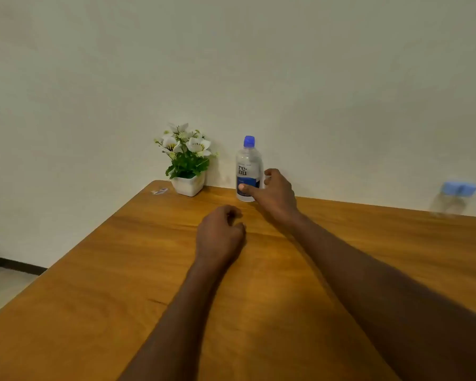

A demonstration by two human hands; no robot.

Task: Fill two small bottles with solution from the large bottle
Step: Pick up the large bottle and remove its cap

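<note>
While both arms stretch out over the brown wooden surface (94,270), here's how it all sits:

Large bottle: clear plastic large bottle with a blue cap and a white-and-blue "re-nu" label (248,169), upright at the far edge of the surface, right by the wall.

Right hand: the right hand (275,193) is at the bottle's lower right side, thumb across the blue part of the label and fingers spread round toward the back. Looks like contact, but not a full wrap yet.

Left hand: the left hand (220,232) is nearer, just left of the right one, fingers loosely curled, holding nothing. Can't tell if it touches the wood.

Plant: small white square pot of white flowers and green leaves (188,160), left of the bottle at the far corner.

Sticker: tiny pale scrap (159,191) left of the pot.

Blurry thing: smeared blue-topped object (458,193) far right, too blurred to call.
</note>
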